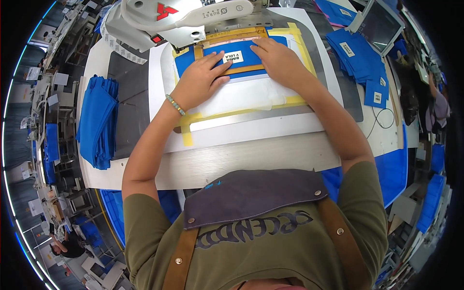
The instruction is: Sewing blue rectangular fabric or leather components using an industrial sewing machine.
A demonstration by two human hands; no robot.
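Note:
A blue fabric piece [214, 48] with a white printed label [232, 56] lies beneath a machine head, within an amber template frame [244, 68]. My left hand [203, 77] rests on the left part of the piece and frame, fingers spread. My right hand [274, 62] lies on the right part, fingertips near the frame's upper right, fingers extended. Under them is a white sheet [241, 96] edged with yellow tape [187, 135]. The white sewing machine head [145, 21] stands just above the piece at the upper left; what lies beneath its needle area is partly hidden.
Folded blue fabric [96, 123] is piled at the table's left. More blue pieces [355, 63] lie at the right, beside a screen [379, 26] and a loose cable. A blue bin [391, 169] sits below the right edge. Co-workers [67, 249] are at the far left and right.

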